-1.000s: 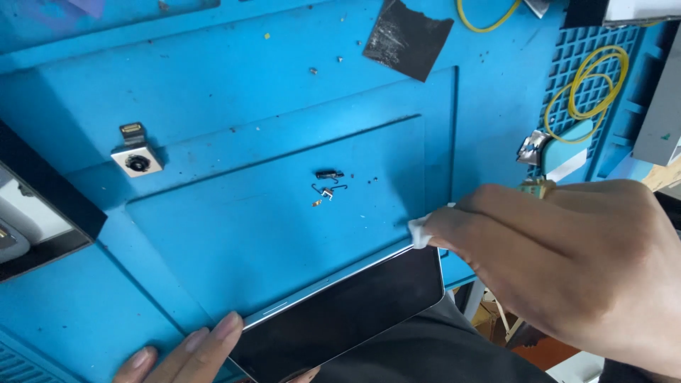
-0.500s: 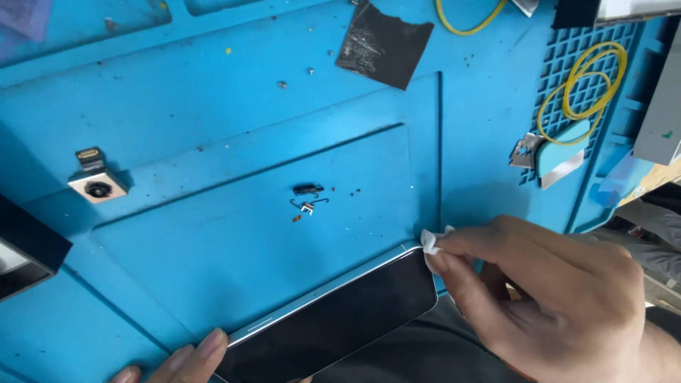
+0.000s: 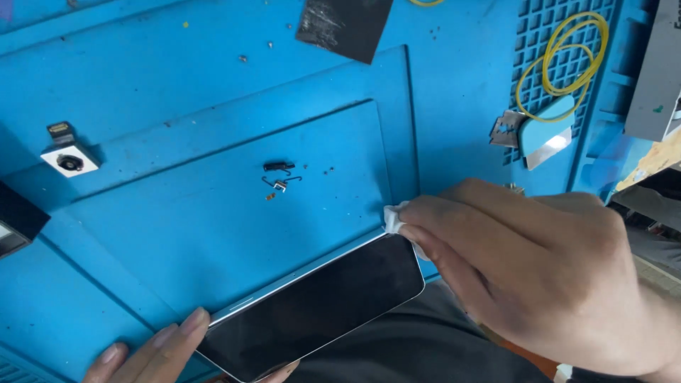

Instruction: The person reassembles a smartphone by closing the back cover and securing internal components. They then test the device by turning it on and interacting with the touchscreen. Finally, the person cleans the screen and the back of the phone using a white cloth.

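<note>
While the right hand point(image 3: 546, 273) pinches a small white cloth point(image 3: 394, 216) between its fingers point(image 3: 425, 234), the cloth sits right at the top right corner of a dark phone point(image 3: 319, 312). The fingers are clamped together on the cloth, and most of the cloth is hidden under them. The phone lies flat with its black screen up, at the near edge of a blue mat point(image 3: 213, 106) that covers the desk. Its thin silver edge touches the mat.

The left hand point(image 3: 152, 351) is at the bottom of the view, by the lower left corner of the phone. Its fingers are held out flat and close together, and they press on that end of the phone. They are not wrapped around anything.

Further back on the mat, in the middle, lie a few tiny dark metal parts point(image 3: 280, 176), well apart from the phone. On the left is a small white camera part point(image 3: 67, 157) with a round lens. At the top lies a dark scratched square sheet point(image 3: 344, 25). On the right side, a yellow wire loop point(image 3: 564, 64) rests on a grid of small holes, just above a light blue pick point(image 3: 545, 124) and a small metal blade point(image 3: 505, 129) next to it.
</note>
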